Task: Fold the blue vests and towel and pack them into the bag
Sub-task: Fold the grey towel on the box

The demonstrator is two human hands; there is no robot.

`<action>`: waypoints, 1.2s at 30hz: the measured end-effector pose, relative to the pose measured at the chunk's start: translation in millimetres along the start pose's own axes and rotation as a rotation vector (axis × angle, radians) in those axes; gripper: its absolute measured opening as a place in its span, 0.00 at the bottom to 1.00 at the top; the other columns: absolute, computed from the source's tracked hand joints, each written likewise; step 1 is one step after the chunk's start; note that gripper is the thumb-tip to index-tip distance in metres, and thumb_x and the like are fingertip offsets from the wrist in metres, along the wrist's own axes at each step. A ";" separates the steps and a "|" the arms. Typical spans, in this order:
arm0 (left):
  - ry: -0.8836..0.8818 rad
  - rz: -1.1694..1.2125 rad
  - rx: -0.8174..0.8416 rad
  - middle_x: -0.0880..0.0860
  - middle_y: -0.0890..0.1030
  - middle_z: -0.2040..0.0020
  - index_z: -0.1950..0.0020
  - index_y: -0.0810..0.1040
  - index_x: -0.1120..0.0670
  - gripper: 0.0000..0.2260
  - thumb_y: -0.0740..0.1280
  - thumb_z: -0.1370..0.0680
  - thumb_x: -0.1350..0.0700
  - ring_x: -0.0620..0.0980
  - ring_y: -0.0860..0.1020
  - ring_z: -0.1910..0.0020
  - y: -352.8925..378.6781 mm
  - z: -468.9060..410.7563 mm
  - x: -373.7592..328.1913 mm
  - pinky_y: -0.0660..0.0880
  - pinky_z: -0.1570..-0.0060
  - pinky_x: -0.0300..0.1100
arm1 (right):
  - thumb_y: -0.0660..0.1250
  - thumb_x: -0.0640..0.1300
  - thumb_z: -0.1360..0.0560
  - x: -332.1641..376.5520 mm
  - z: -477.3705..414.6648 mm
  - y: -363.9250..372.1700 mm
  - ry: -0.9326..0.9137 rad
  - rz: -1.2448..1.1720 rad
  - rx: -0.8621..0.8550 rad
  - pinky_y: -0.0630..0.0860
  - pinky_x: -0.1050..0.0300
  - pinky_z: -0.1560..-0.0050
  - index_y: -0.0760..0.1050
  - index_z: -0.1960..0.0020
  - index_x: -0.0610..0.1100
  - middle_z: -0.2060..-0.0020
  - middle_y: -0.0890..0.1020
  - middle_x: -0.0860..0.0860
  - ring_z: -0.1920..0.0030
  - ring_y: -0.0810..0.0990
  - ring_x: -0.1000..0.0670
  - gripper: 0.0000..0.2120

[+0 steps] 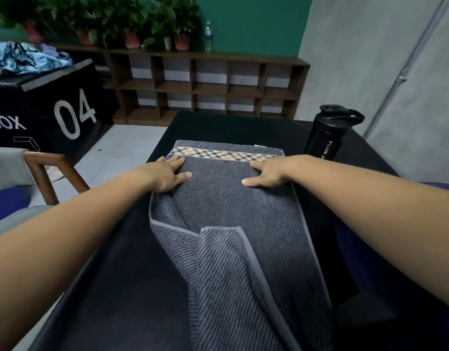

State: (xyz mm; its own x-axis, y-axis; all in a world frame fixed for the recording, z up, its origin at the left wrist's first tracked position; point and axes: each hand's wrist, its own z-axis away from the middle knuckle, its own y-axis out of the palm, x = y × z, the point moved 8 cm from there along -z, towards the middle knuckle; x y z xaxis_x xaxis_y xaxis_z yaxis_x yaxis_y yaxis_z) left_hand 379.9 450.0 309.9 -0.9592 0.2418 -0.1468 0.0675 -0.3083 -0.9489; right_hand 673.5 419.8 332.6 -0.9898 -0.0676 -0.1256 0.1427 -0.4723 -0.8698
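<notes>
The grey towel [231,211] is spread along the black table [112,262], its far end pressed flat by the left hand [171,173] and right hand [265,173], fingers straight. The near layers are already skewed; an uneven fold could result if they are not squared.

Gym-like room, black plyo box [41,107] marked 04, cubby shelf [205,84], potted plants [132,24]

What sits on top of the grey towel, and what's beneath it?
The left hand and right hand press flat on the grey towel near its plaid band. The black table shows around it; anything directly beneath the cloth is hidden.
</notes>
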 end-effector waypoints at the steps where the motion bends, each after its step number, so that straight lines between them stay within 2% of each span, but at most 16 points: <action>1: -0.001 0.016 -0.005 0.44 0.43 0.13 0.13 0.44 0.43 0.37 0.50 0.17 0.28 0.57 0.44 0.14 -0.4 -4.1 2.4 0.47 0.16 0.57 | 0.53 0.82 0.26 -2.1 -3.4 -0.5 0.003 -0.003 -0.012 0.50 0.36 0.17 0.44 0.13 0.55 0.14 0.51 0.48 0.15 0.51 0.40 0.51; 4: -0.009 0.025 -0.049 0.44 0.44 0.13 0.13 0.44 0.42 0.38 0.48 0.18 0.27 0.57 0.45 0.14 -0.7 -13.5 5.7 0.48 0.17 0.61 | 0.53 0.82 0.26 -6.0 -6.9 1.0 0.006 -0.052 -0.025 0.48 0.35 0.17 0.41 0.13 0.56 0.14 0.48 0.44 0.15 0.48 0.38 0.51; 7: 0.004 0.010 -0.119 0.47 0.49 0.12 0.13 0.51 0.43 0.36 0.51 0.17 0.29 0.57 0.48 0.14 -6.5 -10.4 -0.6 0.50 0.17 0.60 | 0.54 0.80 0.25 -4.5 -3.6 1.9 0.010 -0.064 -0.060 0.50 0.34 0.17 0.42 0.13 0.55 0.14 0.48 0.43 0.15 0.49 0.38 0.50; 10: 0.117 0.010 -0.202 0.48 0.59 0.15 0.16 0.62 0.44 0.34 0.57 0.18 0.29 0.54 0.57 0.16 -9.2 14.1 -22.2 0.58 0.19 0.59 | 0.55 0.79 0.24 -0.1 5.0 -3.7 0.035 -0.038 -0.199 0.52 0.26 0.20 0.46 0.13 0.54 0.14 0.54 0.44 0.16 0.54 0.37 0.49; 12: 0.203 0.069 -0.212 0.47 0.66 0.19 0.19 0.67 0.41 0.32 0.59 0.19 0.28 0.53 0.67 0.21 -4.9 43.1 -39.8 0.66 0.23 0.58 | 0.58 0.75 0.21 12.1 18.8 -11.3 -0.007 0.030 -0.331 0.60 0.29 0.22 0.50 0.14 0.52 0.17 0.61 0.44 0.18 0.61 0.38 0.45; 15: 0.333 0.188 -0.204 0.44 0.75 0.31 0.24 0.73 0.41 0.24 0.64 0.18 0.34 0.47 0.74 0.30 0.9 93.4 -69.0 0.70 0.27 0.48 | 0.59 0.69 0.18 32.1 45.9 -9.5 -0.053 0.042 -0.367 0.70 0.38 0.26 0.54 0.15 0.50 0.19 0.65 0.43 0.22 0.68 0.37 0.39; 17: 0.402 0.258 -0.211 0.41 0.77 0.36 0.27 0.76 0.41 0.20 0.65 0.17 0.37 0.41 0.75 0.34 2.5 128.7 -86.4 0.69 0.28 0.42 | 0.59 0.67 0.17 43.6 64.0 0.3 -0.066 0.039 -0.301 0.70 0.39 0.28 0.56 0.16 0.49 0.20 0.65 0.43 0.23 0.68 0.36 0.37; 19: 0.458 0.304 -0.200 0.38 0.77 0.38 0.28 0.77 0.40 0.18 0.65 0.17 0.38 0.35 0.75 0.35 7.5 159.6 -99.0 0.67 0.29 0.36 | 0.60 0.67 0.17 55.6 82.2 11.7 -0.107 0.066 -0.254 0.69 0.38 0.26 0.56 0.15 0.49 0.20 0.64 0.43 0.22 0.67 0.36 0.38; 22: 0.489 0.303 -0.153 0.37 0.78 0.39 0.28 0.77 0.39 0.16 0.66 0.15 0.42 0.33 0.74 0.36 19.7 190.5 -108.4 0.66 0.34 0.28 | 0.60 0.67 0.18 68.1 114.9 26.4 -0.166 0.137 -0.240 0.70 0.36 0.27 0.55 0.15 0.51 0.19 0.64 0.44 0.23 0.67 0.37 0.37; 26: 0.472 0.266 -0.172 0.38 0.78 0.38 0.28 0.77 0.37 0.19 0.72 0.18 0.48 0.35 0.75 0.38 21.4 217.1 -105.2 0.69 0.33 0.35 | 0.60 0.66 0.17 74.9 164.5 44.9 -0.216 0.180 -0.228 0.72 0.38 0.29 0.58 0.17 0.50 0.23 0.67 0.44 0.25 0.69 0.37 0.35; 30: 0.426 0.377 -0.249 0.33 0.81 0.47 0.33 0.78 0.36 0.22 0.76 0.21 0.56 0.36 0.79 0.49 6.7 246.9 -93.4 0.72 0.48 0.30 | 0.60 0.61 0.16 78.2 211.4 61.6 -0.270 0.195 -0.218 0.75 0.40 0.33 0.61 0.18 0.49 0.27 0.71 0.44 0.29 0.73 0.38 0.30; 32: 0.435 0.435 -0.288 0.39 0.82 0.47 0.36 0.80 0.35 0.20 0.75 0.20 0.58 0.40 0.81 0.51 -1.5 264.1 -88.8 0.73 0.50 0.32 | 0.61 0.59 0.16 79.7 231.5 71.1 -0.296 0.217 -0.237 0.74 0.41 0.33 0.62 0.19 0.49 0.29 0.72 0.44 0.31 0.74 0.38 0.28; 34: 0.423 0.463 -0.324 0.44 0.83 0.49 0.37 0.80 0.36 0.19 0.74 0.20 0.58 0.43 0.81 0.58 -6.7 280.6 -81.9 0.76 0.53 0.37 | 0.61 0.56 0.16 80.7 250.6 80.8 -0.327 0.213 -0.259 0.73 0.40 0.32 0.63 0.20 0.49 0.30 0.73 0.44 0.32 0.74 0.38 0.27; 36: 0.396 0.486 -0.335 0.45 0.84 0.49 0.34 0.78 0.38 0.20 0.75 0.20 0.58 0.49 0.82 0.57 -6.6 296.2 -71.7 0.78 0.49 0.46 | 0.60 0.55 0.16 82.2 270.0 89.0 -0.363 0.153 -0.276 0.73 0.40 0.32 0.66 0.23 0.49 0.33 0.74 0.45 0.33 0.74 0.39 0.23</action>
State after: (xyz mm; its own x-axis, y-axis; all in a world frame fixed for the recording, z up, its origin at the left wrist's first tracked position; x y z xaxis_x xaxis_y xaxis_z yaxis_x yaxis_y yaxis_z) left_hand 366.9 162.2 409.4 -0.6313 0.4847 -0.6055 0.6041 -0.1823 -0.7758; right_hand 604.7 134.8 373.6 -0.8868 -0.4435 -0.1301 0.2329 -0.1857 -0.9546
